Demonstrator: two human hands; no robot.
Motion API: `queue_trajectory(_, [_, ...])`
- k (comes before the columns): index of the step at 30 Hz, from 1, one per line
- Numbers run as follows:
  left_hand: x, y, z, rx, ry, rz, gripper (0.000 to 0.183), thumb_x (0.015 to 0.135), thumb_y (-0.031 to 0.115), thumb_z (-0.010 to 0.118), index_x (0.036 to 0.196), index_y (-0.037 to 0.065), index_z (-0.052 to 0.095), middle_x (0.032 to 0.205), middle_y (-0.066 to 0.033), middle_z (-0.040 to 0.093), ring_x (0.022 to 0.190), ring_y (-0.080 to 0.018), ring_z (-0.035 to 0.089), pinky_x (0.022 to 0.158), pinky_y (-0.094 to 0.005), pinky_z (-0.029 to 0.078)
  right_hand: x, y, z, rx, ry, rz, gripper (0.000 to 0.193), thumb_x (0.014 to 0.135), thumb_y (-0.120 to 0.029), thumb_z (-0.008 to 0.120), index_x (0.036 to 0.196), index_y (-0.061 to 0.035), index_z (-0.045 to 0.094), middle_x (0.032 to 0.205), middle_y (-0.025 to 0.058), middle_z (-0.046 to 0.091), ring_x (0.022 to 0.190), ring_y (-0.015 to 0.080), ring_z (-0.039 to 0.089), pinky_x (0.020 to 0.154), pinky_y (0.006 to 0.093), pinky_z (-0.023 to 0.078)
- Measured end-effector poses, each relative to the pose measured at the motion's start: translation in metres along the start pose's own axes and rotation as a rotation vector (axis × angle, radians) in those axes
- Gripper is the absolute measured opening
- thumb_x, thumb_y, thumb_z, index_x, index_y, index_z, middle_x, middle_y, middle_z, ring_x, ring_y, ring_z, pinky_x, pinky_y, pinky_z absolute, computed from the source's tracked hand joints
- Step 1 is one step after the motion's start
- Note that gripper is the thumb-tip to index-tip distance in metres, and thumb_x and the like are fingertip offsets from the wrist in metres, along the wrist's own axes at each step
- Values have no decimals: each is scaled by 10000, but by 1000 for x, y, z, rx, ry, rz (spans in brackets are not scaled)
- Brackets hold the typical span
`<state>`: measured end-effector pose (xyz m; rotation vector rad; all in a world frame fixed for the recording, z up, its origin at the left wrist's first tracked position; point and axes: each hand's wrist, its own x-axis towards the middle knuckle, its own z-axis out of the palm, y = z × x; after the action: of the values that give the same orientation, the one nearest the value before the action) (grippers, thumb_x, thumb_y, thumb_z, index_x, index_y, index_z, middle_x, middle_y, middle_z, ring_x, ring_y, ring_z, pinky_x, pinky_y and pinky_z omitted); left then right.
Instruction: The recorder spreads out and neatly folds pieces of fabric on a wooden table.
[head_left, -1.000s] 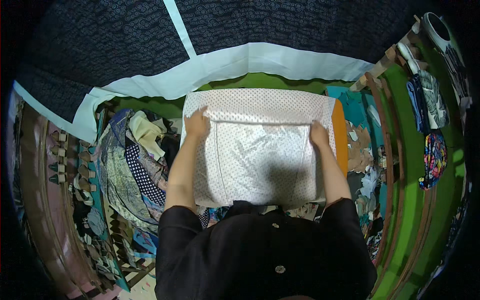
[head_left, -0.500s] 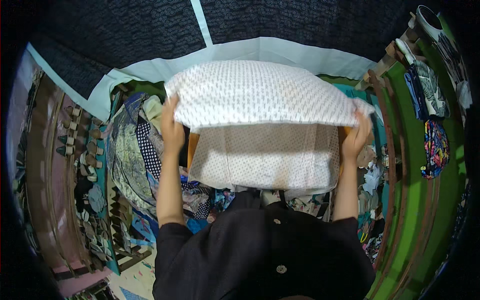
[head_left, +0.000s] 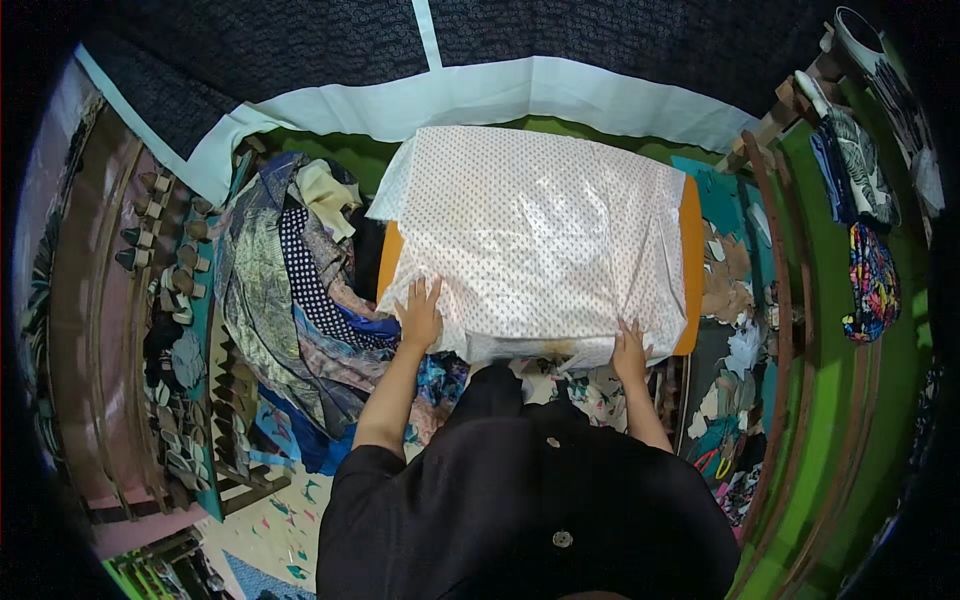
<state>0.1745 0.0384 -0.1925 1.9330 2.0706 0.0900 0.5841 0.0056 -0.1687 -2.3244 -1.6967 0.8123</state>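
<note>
A white sheet with small dark printed marks point(head_left: 540, 240) lies spread over an orange board or tabletop point(head_left: 692, 270), whose colour shows at the left and right edges. The sheet's near edge hangs a little over the front and looks wrinkled there. My left hand point(head_left: 419, 315) rests flat on the sheet near its front left corner, fingers spread. On the front right part lies my right hand point(head_left: 631, 352), its fingers stretched out on the sheet. Neither hand grips anything.
Heaped fabrics, one dotted black and white point(head_left: 305, 265), lie left of the board. Wooden racks with shoe-shaped pieces point(head_left: 185, 300) stand farther left. Scraps and red-handled scissors point(head_left: 712, 462) are at the right, beside wooden rails point(head_left: 785, 300). Dark curtains point(head_left: 600, 60) hang behind.
The sheet, raised and billowing between both hands before, now lies flat on the board. My hands have let go of its edge and come down nearer to me onto it.
</note>
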Motion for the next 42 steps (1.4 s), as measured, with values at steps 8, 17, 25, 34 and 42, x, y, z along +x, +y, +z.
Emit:
queue_trajectory(8, [63,9,-8,53,45,-24,666,801,162,494,1388,266,197,1425,-122,185,1316,-317,163,987,-627,156,62,-18,3,-41,98,-8,459,920,-180,368,1368,-256,302,1439,172,161,1328,352,128,1022,587,75])
queue_trajectory(17, [139,-26,-49,-38,-63,37,642,816,108,459,1383,294,222,1428,-93,195,1325,-293,150,1013,-598,126,132,-37,-31,-47,84,-10,453,911,-171,387,1350,-270,338,1438,153,181,1337,317,120,1010,613,88])
queue_trajectory(25, [161,-16,-86,-353,122,131,450,808,91,436,1238,216,472,1131,-165,545,1048,-325,507,876,-436,404,146,-55,-65,-134,212,16,287,892,-189,406,1136,-165,555,1294,77,437,1254,286,314,1000,604,156])
queue_trajectory(34, [171,22,-214,-931,465,118,373,793,-14,374,1116,14,559,1052,-117,596,861,-159,558,757,-263,428,156,-119,-181,143,722,-477,201,884,-149,441,966,-14,565,1014,181,572,1006,354,502,951,483,308])
queue_trajectory(42, [117,-66,-131,-1540,107,-145,442,748,-36,427,1174,25,529,733,11,546,587,-70,462,563,-179,387,57,-84,-99,97,532,-660,193,809,-77,448,902,13,591,877,204,587,859,362,527,790,433,386])
